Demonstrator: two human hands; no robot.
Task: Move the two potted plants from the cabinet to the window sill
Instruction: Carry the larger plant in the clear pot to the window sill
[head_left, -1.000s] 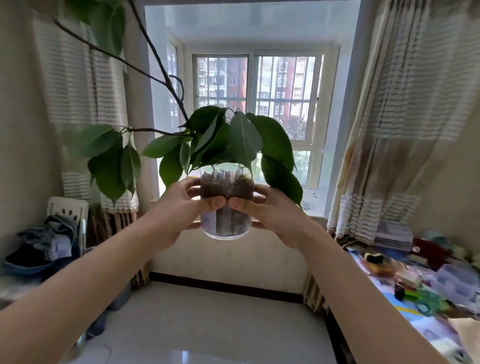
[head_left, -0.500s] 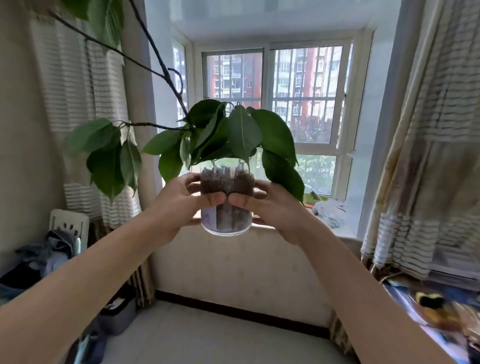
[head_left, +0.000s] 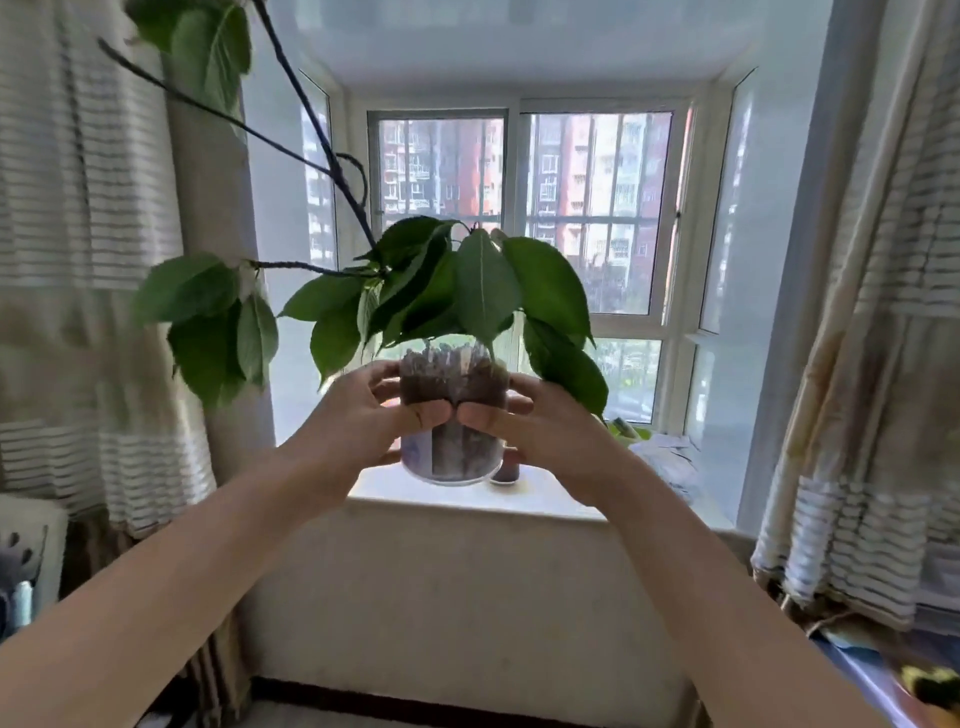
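Observation:
A potted plant (head_left: 451, 452) in a clear round pot of dark soil, with broad green leaves and long bare branches rising to the upper left, is held at arm's length. My left hand (head_left: 358, 421) grips the pot's left side and my right hand (head_left: 540, 431) its right side, thumbs nearly meeting in front. The pot hangs just above the near edge of the white window sill (head_left: 467, 499). The second plant and the cabinet are out of view.
A small dark object (head_left: 506, 470) stands on the sill right behind the pot. Papers and something green (head_left: 660, 447) lie on the sill's right part. Striped curtains (head_left: 862, 364) hang on both sides. A cluttered table edge (head_left: 883, 675) shows at bottom right.
I have come closer to the window; the sill now sits directly beneath the pot. Both hands keep the same grip, and the table at the right has slid mostly out of view.

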